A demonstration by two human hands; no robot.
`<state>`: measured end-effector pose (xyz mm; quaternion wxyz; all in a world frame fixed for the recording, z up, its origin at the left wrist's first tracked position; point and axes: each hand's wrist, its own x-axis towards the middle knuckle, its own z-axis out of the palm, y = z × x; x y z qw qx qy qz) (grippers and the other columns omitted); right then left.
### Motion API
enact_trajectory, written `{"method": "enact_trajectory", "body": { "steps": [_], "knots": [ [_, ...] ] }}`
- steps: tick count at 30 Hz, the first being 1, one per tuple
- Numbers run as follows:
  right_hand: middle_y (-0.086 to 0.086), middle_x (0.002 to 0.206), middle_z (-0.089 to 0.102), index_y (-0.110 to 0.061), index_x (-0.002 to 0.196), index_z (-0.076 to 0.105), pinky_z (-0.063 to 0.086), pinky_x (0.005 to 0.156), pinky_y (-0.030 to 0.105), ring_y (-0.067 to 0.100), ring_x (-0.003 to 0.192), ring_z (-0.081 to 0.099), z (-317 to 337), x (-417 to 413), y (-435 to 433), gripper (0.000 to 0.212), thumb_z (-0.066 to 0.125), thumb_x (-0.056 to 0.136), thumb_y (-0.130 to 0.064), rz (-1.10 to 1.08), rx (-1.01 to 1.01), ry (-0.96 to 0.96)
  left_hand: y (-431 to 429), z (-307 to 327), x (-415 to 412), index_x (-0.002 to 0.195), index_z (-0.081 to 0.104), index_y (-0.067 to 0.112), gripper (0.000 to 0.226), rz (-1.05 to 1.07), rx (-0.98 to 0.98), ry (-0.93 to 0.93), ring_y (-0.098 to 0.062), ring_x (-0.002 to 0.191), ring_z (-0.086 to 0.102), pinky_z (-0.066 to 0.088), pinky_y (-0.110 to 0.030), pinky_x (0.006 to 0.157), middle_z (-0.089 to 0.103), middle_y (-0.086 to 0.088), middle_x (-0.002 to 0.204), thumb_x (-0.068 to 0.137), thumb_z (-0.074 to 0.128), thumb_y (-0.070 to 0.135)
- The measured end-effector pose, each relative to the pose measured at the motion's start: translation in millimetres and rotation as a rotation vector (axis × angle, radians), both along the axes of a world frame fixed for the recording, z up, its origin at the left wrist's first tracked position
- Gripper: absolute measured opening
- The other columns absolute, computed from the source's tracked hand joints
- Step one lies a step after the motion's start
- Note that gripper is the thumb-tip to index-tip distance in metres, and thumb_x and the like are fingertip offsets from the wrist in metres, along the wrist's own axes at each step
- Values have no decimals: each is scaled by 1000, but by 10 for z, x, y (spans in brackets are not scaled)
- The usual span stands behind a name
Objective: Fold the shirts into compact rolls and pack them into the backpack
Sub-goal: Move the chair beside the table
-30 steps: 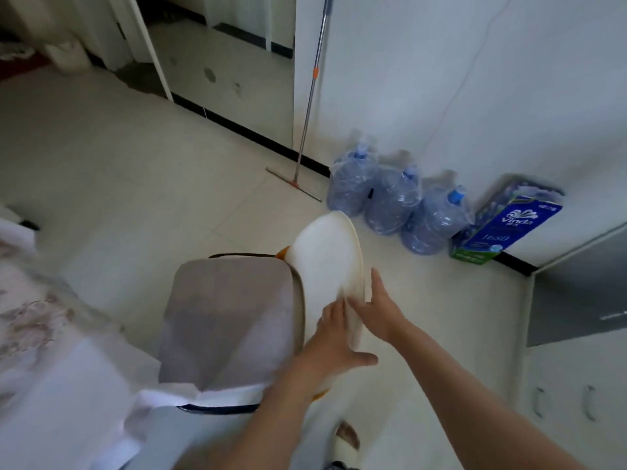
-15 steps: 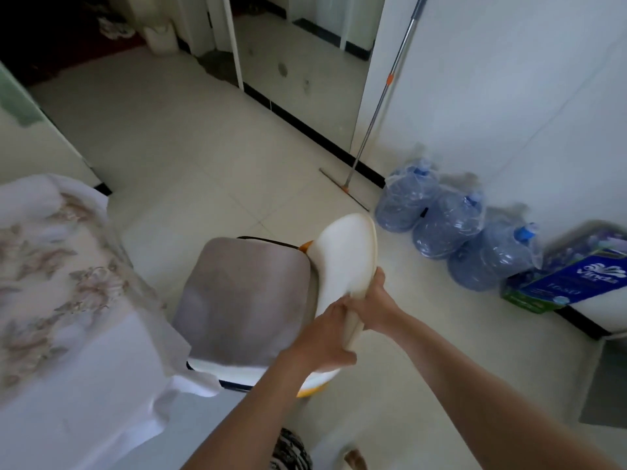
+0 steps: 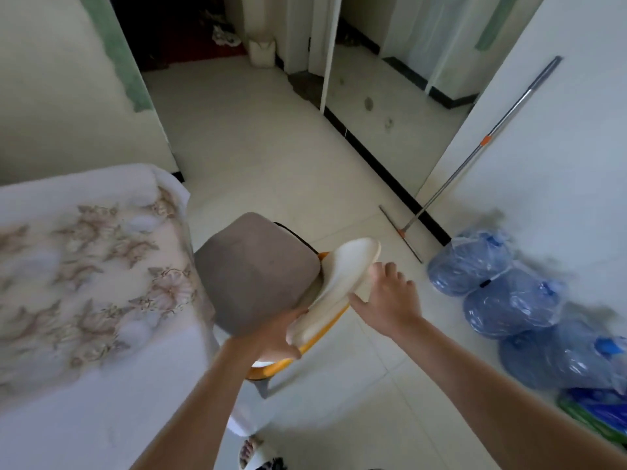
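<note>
a person stands over a chair (image 3: 258,273) set close against the side edge of a bench (image 3: 84,266) draped in a pale flowered cloth. the left hand (image 3: 271,334) grips the low end of the cream chair back (image 3: 346,266), fingers and thumb curled round its rim. the right hand (image 3: 390,300) lies against the back's outer face, fingers spread and holding nothing. neither the shirts nor the backpack can be seen anywhere in this view, so the folding looks not yet begun. this seems to be a step of shifting the chair to make room at the bench edge. to do it well, both hands would likely need to close on the back and lift rather than drag, so the legs do not catch on the tile or pull the hanging cloth. bagged water bottles (image 3: 509,300) and a floor squeegee (image 3: 475,157) stand by the wall, well apart from the chair.
</note>
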<state>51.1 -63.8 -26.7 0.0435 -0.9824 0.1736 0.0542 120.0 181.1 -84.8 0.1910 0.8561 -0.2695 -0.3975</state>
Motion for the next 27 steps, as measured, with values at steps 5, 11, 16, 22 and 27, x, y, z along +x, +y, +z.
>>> {"method": "enact_trajectory", "body": {
  "steps": [5, 11, 16, 22, 27],
  "knots": [
    [9, 160, 14, -32, 151, 24, 16, 114, 63, 31, 149, 13, -204, 364, 7, 95, 65, 71, -62, 607, -41, 131, 64, -48, -5, 141, 38, 50, 93, 253, 60, 34, -15, 127, 50, 42, -35, 103, 51, 16, 141, 58, 60, 85],
    [-15, 123, 56, -37, 118, 65, 8, 111, 70, 19, 124, 41, -391, 554, 109, 59, 76, 68, -64, 648, 33, 180, -16, -62, -368, 118, 55, 59, 78, 571, 80, -66, -17, 110, 61, 44, -40, 99, 69, 11, 108, 50, 42, 96],
    [-19, 99, 61, -37, 95, 73, 14, 108, 67, 17, 107, 49, -622, 476, -304, 46, 86, 56, -57, 844, 157, -89, -301, 154, -675, 112, 62, 54, 64, 627, 90, -10, -18, 103, 61, 47, -33, 92, 69, 8, 97, 62, 49, 91],
    [2, 147, 41, -33, 126, 60, 11, 119, 59, 22, 144, 25, -610, 499, -1030, 73, 77, 60, -58, 1035, 284, -64, -945, 352, -547, 119, 67, 18, 91, 546, 138, 431, -27, 104, 63, 47, -34, 94, 67, -5, 120, 73, 38, 90],
    [-1, 166, 0, -28, 158, 9, 16, 121, 42, 18, 152, 5, -432, 415, -1548, 104, 51, 65, -50, 361, 671, 57, -1769, 642, 71, 116, 65, 29, 29, 419, -37, -155, -18, 114, 59, 46, -33, 97, 65, 7, 123, 99, 43, 39]
  ]
}}
